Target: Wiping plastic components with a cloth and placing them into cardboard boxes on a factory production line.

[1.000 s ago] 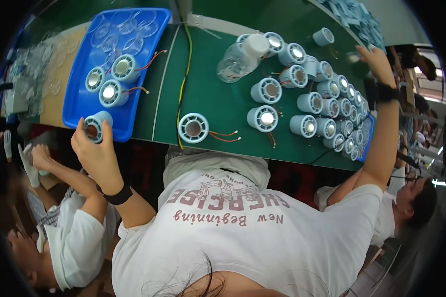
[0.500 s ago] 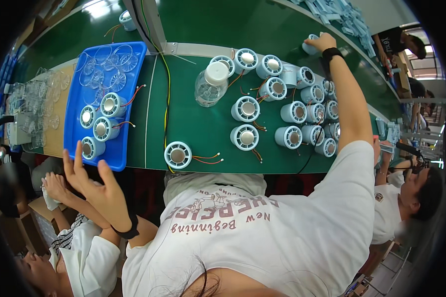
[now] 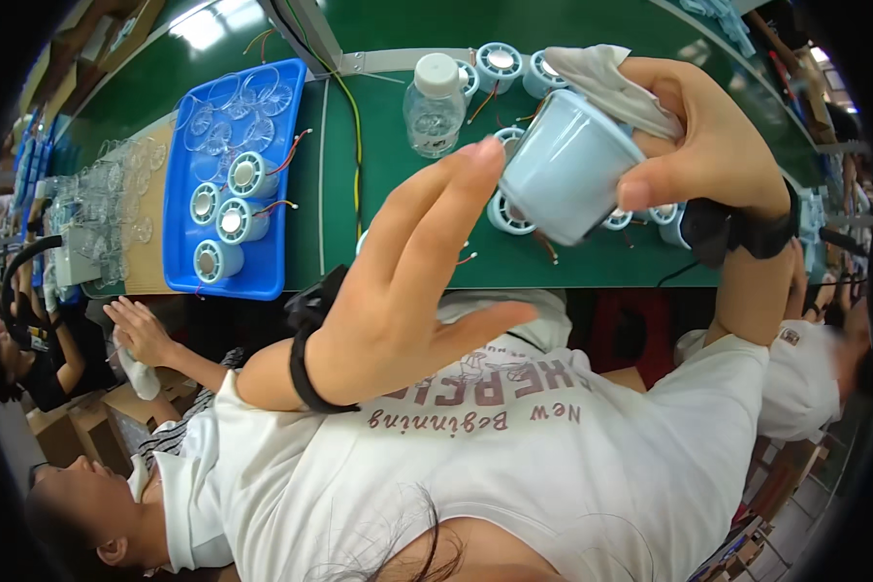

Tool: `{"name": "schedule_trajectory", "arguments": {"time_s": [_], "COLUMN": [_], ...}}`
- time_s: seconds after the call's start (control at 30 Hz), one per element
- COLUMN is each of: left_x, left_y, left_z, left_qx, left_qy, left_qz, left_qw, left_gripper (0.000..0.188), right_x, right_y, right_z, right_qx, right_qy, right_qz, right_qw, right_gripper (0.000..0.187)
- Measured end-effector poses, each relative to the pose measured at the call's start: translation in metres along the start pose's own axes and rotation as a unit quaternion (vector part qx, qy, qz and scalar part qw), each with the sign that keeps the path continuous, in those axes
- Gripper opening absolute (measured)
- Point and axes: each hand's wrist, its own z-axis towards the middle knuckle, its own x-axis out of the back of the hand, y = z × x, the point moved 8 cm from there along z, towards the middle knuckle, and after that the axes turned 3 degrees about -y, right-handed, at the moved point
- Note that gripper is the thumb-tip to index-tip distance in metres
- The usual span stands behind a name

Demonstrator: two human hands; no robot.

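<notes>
A light-blue cup-shaped plastic housing (image 3: 567,167) is tilted in my right hand (image 3: 723,145), raised above the green table. A whitish cloth (image 3: 597,73) lies bunched between that hand's fingers and over its edge. My left hand (image 3: 388,267) is open, its fingers stretched toward the housing's left side. The fingertips reach its edge; whether they touch I cannot tell. Behind my hands stand similar housings with round silver centres, such as one housing (image 3: 500,61) at the back; several are partly hidden. A clear bottle (image 3: 435,121) with a white lid stands left of them.
At the left, a blue tray (image 3: 179,223) holds several housings and clear round plastic pieces. Beyond it are stacked clear plastic parts (image 3: 112,194). A yellow-green cable (image 3: 357,145) crosses the table beside a metal post (image 3: 312,29). A co-worker's hand (image 3: 141,330) is at the lower left.
My right hand has come back from the far right with a housing, now close in front of me. My left hand has moved right from beside the tray to the housing.
</notes>
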Motion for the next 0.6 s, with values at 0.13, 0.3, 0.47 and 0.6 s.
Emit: {"name": "schedule_trajectory", "arguments": {"time_s": [0.13, 0.3, 0.47, 0.6], "left_x": [-0.012, -0.012, -0.013, -0.01], "left_y": [-0.014, -0.024, -0.038, -0.019], "left_z": [-0.002, -0.005, -0.013, -0.011], "left_qx": [0.052, 0.117, 0.122, -0.06], "left_qy": [0.039, 0.115, 0.136, 0.141], "left_qz": [-0.101, -0.41, -0.446, -0.157], "left_qw": [0.993, 0.897, 0.876, 0.976], "left_gripper": [0.098, 0.112, 0.126, 0.122], "right_x": [-0.033, -0.033, -0.042, -0.053], "right_y": [0.008, 0.026, 0.04, 0.046], "right_z": [-0.015, -0.04, -0.064, -0.069], "right_qx": [-0.134, -0.164, -0.18, -0.157], "right_qy": [-0.075, -0.001, 0.06, 0.073], "right_qz": [-0.045, 0.072, 0.097, 0.099], "right_qw": [0.987, 0.984, 0.977, 0.98], "right_gripper": [0.074, 0.067, 0.072, 0.074]}}
